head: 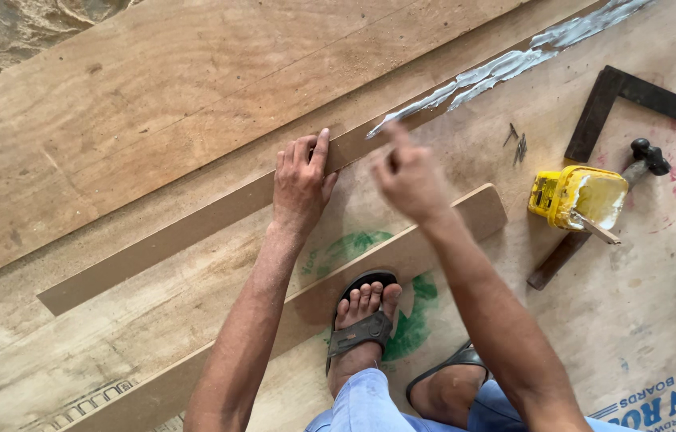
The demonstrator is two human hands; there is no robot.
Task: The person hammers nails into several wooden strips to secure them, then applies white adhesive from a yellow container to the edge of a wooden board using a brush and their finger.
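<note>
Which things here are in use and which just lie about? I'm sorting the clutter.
In use: left hand pressing the wood strip; right hand at the white glue line.

Lying about: yellow glue tub, steel square, hammer, nails, second strip.

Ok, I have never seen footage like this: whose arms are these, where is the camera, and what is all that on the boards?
There is no machine here. A person wears the camera on the head, so the single view looks down along their own arms. They work at floor level on large plywood sheets, with a sandalled foot resting on a loose wooden strip. The left hand presses on a long thin wooden strip, fingers curled over its far edge. The right hand is blurred, one finger raised near the end of a white smear of paste running along that strip; it seems to hold nothing. To the right lie a yellow tub with a stick in it, a hammer, a metal square and a few nails.
</note>
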